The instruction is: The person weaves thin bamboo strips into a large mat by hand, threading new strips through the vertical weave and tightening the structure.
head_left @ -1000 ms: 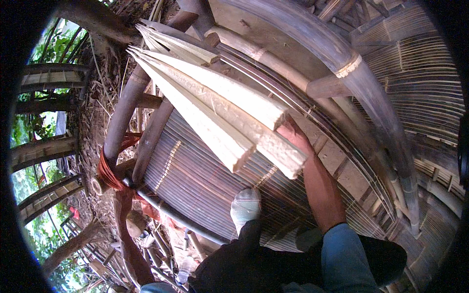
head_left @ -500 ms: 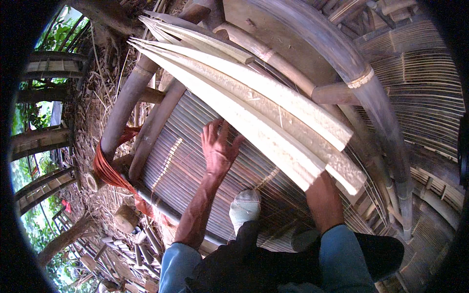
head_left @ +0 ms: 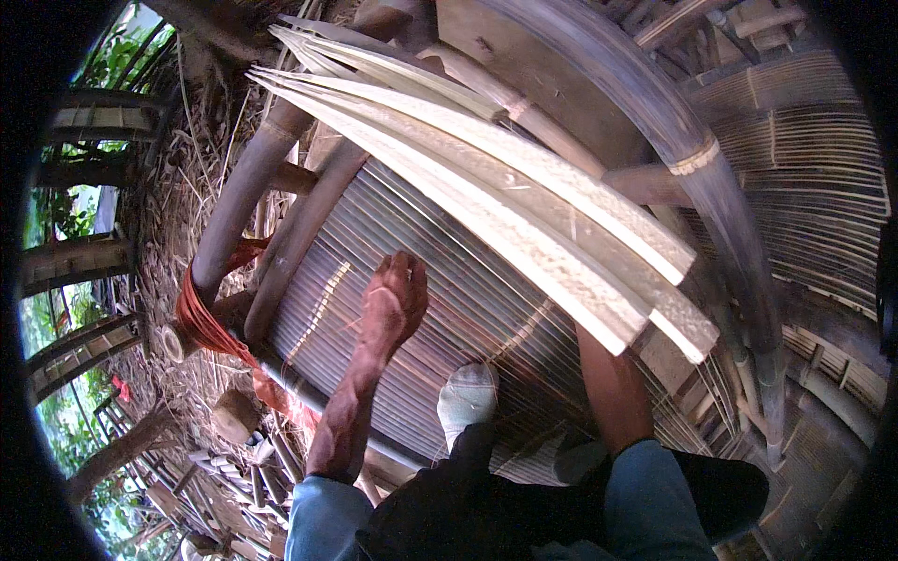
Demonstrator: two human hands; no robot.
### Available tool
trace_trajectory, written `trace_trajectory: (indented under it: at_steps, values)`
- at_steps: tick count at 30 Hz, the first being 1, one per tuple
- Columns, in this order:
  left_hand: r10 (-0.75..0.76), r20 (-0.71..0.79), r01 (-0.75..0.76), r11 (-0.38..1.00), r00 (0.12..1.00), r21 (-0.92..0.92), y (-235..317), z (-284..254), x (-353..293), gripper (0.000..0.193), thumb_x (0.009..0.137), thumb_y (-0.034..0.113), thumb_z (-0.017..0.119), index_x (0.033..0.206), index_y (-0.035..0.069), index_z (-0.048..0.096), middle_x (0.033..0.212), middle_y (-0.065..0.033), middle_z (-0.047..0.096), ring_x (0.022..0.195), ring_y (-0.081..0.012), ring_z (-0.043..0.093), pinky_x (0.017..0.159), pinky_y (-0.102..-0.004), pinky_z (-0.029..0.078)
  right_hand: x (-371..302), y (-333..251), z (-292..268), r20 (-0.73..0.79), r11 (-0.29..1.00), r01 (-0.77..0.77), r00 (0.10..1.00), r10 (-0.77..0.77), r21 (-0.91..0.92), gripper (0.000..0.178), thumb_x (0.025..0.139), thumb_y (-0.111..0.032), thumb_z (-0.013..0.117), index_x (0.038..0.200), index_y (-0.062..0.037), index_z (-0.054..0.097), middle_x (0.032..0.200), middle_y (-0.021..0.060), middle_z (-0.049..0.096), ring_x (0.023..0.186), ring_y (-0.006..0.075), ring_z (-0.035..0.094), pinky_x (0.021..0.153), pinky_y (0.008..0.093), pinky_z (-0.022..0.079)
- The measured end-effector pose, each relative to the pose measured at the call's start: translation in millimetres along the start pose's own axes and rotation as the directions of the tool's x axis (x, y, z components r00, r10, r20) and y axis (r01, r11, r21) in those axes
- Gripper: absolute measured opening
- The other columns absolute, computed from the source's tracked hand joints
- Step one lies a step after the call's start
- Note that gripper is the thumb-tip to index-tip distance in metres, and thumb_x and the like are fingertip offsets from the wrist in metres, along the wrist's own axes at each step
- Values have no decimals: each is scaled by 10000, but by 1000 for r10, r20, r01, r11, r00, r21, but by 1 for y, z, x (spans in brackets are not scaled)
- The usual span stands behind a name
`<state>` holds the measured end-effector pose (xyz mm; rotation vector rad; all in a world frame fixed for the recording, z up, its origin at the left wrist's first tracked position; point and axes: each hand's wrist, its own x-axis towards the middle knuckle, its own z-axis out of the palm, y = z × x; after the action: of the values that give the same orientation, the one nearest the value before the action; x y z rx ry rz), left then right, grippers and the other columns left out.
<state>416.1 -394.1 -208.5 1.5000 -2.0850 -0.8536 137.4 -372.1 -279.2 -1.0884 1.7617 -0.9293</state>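
Observation:
Several long pale split strips, bamboo or wood (head_left: 524, 238), lie fanned across the upper middle, narrow at the far left and broad at the near right. My right forearm (head_left: 613, 397) reaches up beneath their broad ends. The right hand itself is hidden under the strips, so its grip does not show. My left hand (head_left: 397, 292) is closed in a fist, apart from the strips, over the slatted bamboo surface (head_left: 318, 243). What its curled fingers hold, if anything, cannot be made out.
My socked foot (head_left: 468, 397) rests on the slats between my arms. A thick bamboo rail (head_left: 655, 112) curves along the right. Orange-red cord (head_left: 201, 313) wraps a post at left. Beyond it lie shavings, offcuts and a cut log block (head_left: 237, 416).
My left hand has drawn away from the strips, down and left, and its spread fingers have closed. The strips' broad ends have shifted slightly right, and the right arm is a little lower.

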Motion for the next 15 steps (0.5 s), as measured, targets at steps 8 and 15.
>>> trace_trajectory:
  at_steps: [8,15]
  values:
    - [-73,350,310,653,934,-691,49,-83,31,417,986,295,577,704,-3,649,1011,-192,677,1021,-305,648,897,-440,490,-37,-52,0,91,989,140,986,-143,41,459,986,-302,561,1372,-56,532,1365,188,532,1305,349,468,1086,463,375]
    - [205,432,350,342,878,-872,74,-86,7,396,1046,275,466,760,27,584,736,-52,605,735,-145,607,837,-356,508,-39,-88,13,360,867,492,824,-437,-74,190,917,-227,638,827,-73,574,1054,117,624,1093,306,556,993,456,383]
